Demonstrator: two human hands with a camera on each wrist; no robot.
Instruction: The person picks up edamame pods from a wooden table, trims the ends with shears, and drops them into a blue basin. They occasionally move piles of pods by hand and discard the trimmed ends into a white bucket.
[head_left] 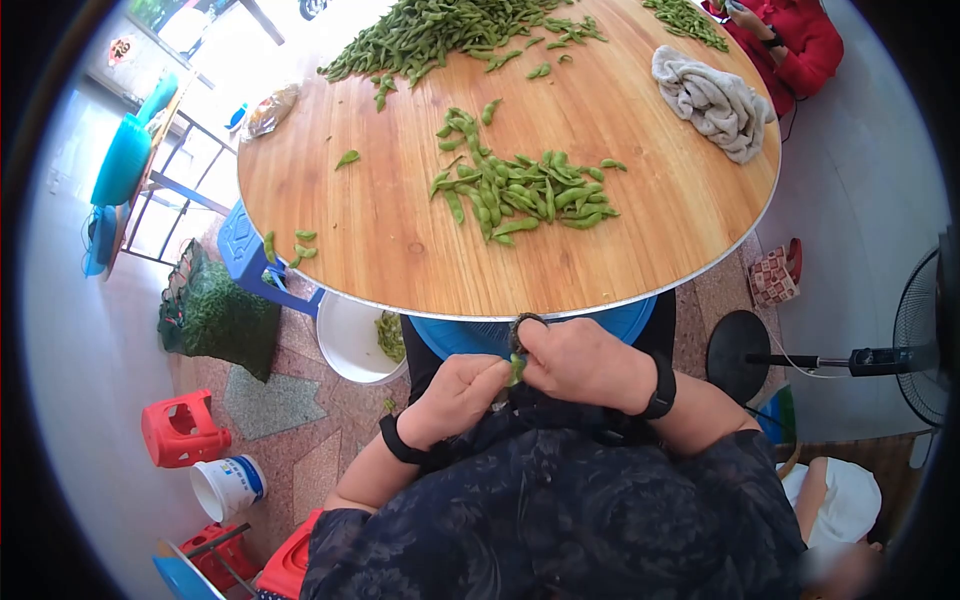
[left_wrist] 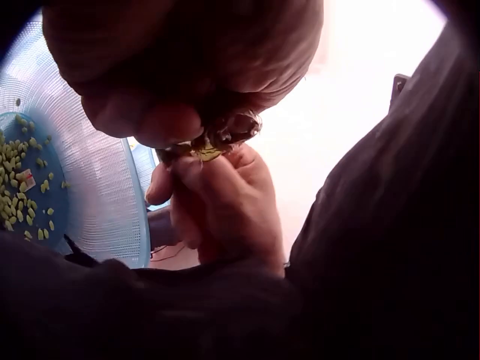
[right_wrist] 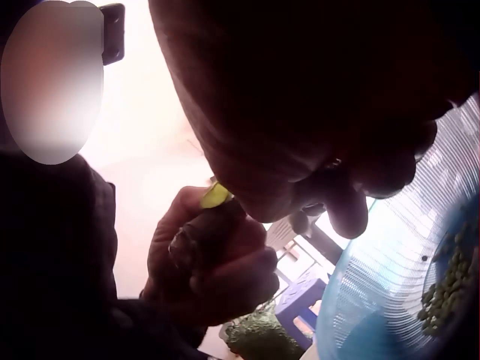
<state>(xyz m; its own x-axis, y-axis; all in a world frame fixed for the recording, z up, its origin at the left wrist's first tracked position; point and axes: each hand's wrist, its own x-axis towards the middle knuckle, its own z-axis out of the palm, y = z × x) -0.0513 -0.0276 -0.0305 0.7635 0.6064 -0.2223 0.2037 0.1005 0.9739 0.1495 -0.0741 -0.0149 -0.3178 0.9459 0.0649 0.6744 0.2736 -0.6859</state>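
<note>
Both hands meet just under the near rim of the round table (head_left: 400,250), over a blue basin (head_left: 620,322) that sits in the lap. The left hand (head_left: 455,398) and right hand (head_left: 580,362) pinch one pod (head_left: 515,370) between their fingertips, thumbs close together. The hands are tucked tight between the table edge ahead and the body behind, with little room there; open floor lies off to the left, where a white bucket (head_left: 350,340) stands under the rim. The pod is short, bright green, mostly covered by fingers (only a sliver shows in the wrist views). Loose beans (left_wrist: 22,187) lie in the basin below the hands. Ahead of the hands, on the tabletop, a small heap of pods (head_left: 520,190) lies within reach; a bigger heap (head_left: 440,35) sits farther off, and a towel (head_left: 715,100) lies ahead to the right.
</note>
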